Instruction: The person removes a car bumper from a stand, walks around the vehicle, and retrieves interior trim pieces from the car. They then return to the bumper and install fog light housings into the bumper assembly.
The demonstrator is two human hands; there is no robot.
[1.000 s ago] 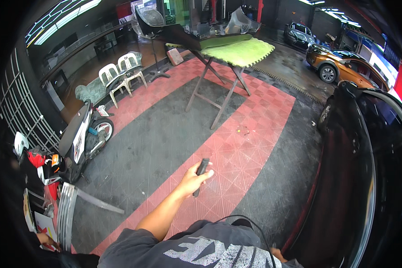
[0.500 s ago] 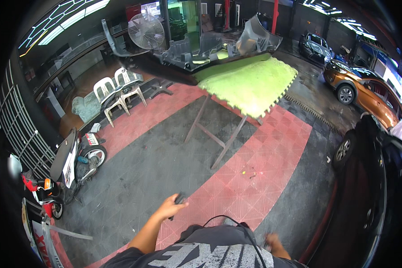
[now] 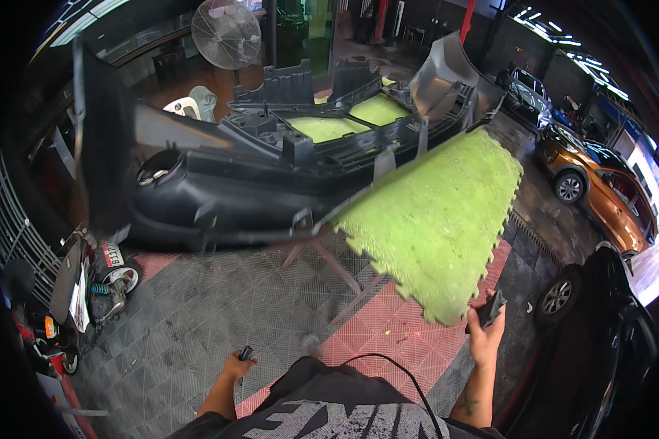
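Note:
A big black car bumper (image 3: 249,194), its inner side up, lies across a work stand (image 3: 340,271) in front of me. Under it, a lime-green foam mat (image 3: 436,219) with jigsaw-cut edges juts out toward me on the right. My right hand (image 3: 485,333) is raised beside the mat's near corner, closed around a black, blocky object (image 3: 493,309); I cannot tell its kind. Low on the left, my left hand (image 3: 234,366) grips a small dark object (image 3: 246,354), also too small to name. That hand is well apart from the bumper.
A parked motorcycle (image 3: 95,285) stands at the left, by a white barred gate (image 3: 33,252). To the right are a black car (image 3: 593,329) and an orange car (image 3: 600,164). Behind the bumper stand a large fan (image 3: 225,35) and a white plastic chair (image 3: 183,107).
I have come closer to the bumper and mat, which now fill more of the view. My right hand has risen toward the mat's corner; my left hand has dropped lower and leftward.

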